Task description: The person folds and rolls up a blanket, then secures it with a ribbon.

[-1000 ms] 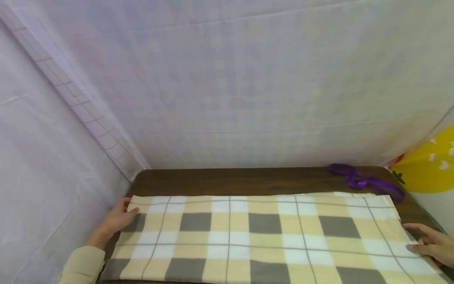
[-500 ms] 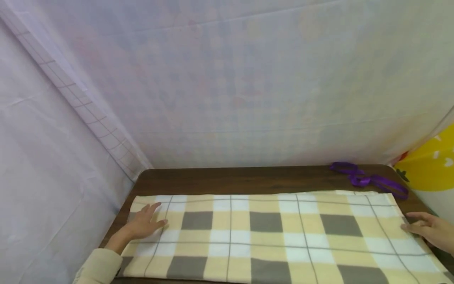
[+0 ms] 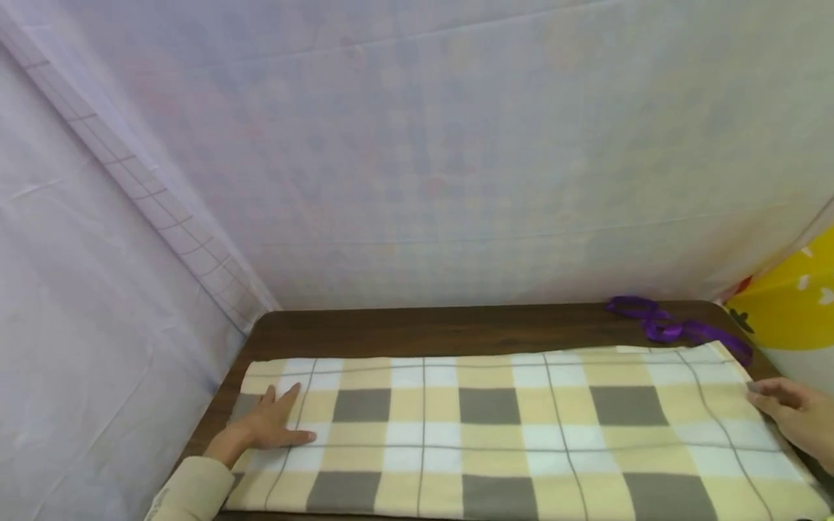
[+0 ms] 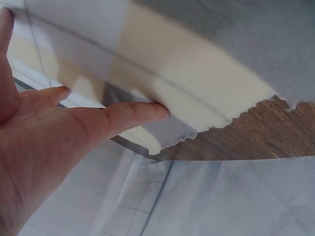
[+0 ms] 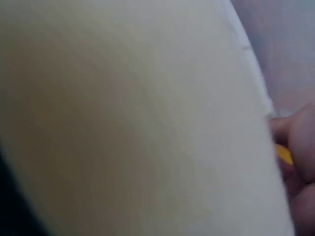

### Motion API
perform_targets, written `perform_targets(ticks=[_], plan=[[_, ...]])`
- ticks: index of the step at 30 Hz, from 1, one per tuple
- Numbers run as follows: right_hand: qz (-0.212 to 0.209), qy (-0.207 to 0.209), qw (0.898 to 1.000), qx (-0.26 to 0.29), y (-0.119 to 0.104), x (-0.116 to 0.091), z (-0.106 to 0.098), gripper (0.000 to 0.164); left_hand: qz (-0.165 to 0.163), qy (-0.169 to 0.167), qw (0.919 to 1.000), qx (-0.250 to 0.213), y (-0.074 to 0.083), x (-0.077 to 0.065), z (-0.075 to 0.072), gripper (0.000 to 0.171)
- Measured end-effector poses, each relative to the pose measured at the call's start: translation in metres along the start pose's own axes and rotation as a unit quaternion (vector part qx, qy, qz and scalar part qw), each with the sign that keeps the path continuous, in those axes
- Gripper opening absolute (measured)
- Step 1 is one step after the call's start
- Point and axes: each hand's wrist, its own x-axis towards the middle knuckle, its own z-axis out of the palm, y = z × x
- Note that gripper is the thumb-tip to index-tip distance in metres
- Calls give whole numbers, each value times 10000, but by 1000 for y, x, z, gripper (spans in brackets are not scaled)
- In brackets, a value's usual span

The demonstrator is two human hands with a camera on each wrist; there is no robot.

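Observation:
A checked blanket (image 3: 491,441) in cream, white and grey lies spread as a long strip along the front of the table. My left hand (image 3: 267,423) rests on its left end with fingers spread. In the left wrist view, the fingertips of that hand (image 4: 64,130) touch the fabric near its wavy edge. At the other end, my right hand (image 3: 798,420) pinches the blanket's right edge, which is slightly raised. Up close in the right wrist view, the raised blanket (image 5: 147,118) fills most of the picture, and curled fingers (image 5: 302,142) show at its edge.
A purple ribbon (image 3: 661,331) lies loosely looped at the back right of the dark wooden table (image 3: 423,336). White cloth sheets (image 3: 417,181) hang behind the table and on the left. A sheet with a yellow print (image 3: 791,311) hangs at the right.
My left hand has moved from the blanket's left edge inward onto its top, fingers spreading. My right hand has taken hold of the right edge and raised it a little, its far corner now overlapping the ribbon.

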Motion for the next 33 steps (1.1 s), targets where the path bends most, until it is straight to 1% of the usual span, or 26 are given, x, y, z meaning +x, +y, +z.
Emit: perform_targets(ticks=[2,3,4,6,8,9,10,11,14,15,17,21,25,28,30,32,33], plan=[[-327,-176,9976,-581,-7,0,-1,33,-33,19,10000,43,1,-2,0,107],[-558,-348,9944,-822,-12,-1,-3,35,-52,18,10000,52,2,-3,0,107],[-745,-423,9911,-1020,-19,-1,-4,35,-74,14,9999,67,2,-4,-1,108],[-1170,-539,9847,-1174,-35,-3,-2,38,-135,-2,9999,79,4,-6,-1,109],[-1512,-628,9787,-1239,-54,-6,5,44,-180,-12,9998,98,4,-7,-1,109],[-1833,-666,9739,-1157,-63,-7,10,45,-201,-10,9997,115,4,-7,-1,110],[-2133,-666,9684,-1107,-70,-9,17,46,-211,-3,9997,129,4,-7,-1,110],[-2408,-766,9617,-1062,-76,-10,23,47,-220,3,9997,141,4,-7,-1,110],[-2905,-1095,9447,-1058,-86,-16,38,55,-242,12,9996,172,3,-6,0,110],[-2958,-1172,9416,-1098,-87,-17,42,58,-240,17,9996,172,3,-5,1,110],[-2838,-1364,9416,-1198,-85,-20,45,63,-250,19,9995,177,4,-4,1,110],[-2432,-1676,9476,-1221,-78,-26,44,66,-238,-7,9996,157,6,-1,1,110],[-2283,-1847,9482,-1213,-72,-30,42,67,-213,-69,9996,147,6,1,0,111],[-2286,-1970,9482,-990,-69,-33,40,68,-143,-66,9998,149,4,3,-1,110],[-2315,-2063,9479,-733,-67,-35,38,67,-39,-11,9999,153,3,6,-2,109],[-2326,-2207,9456,-548,-65,-37,35,67,35,27,9999,137,3,9,-2,108],[-2333,-2258,9443,-540,-64,-38,34,67,74,47,9999,139,2,11,-3,107]])
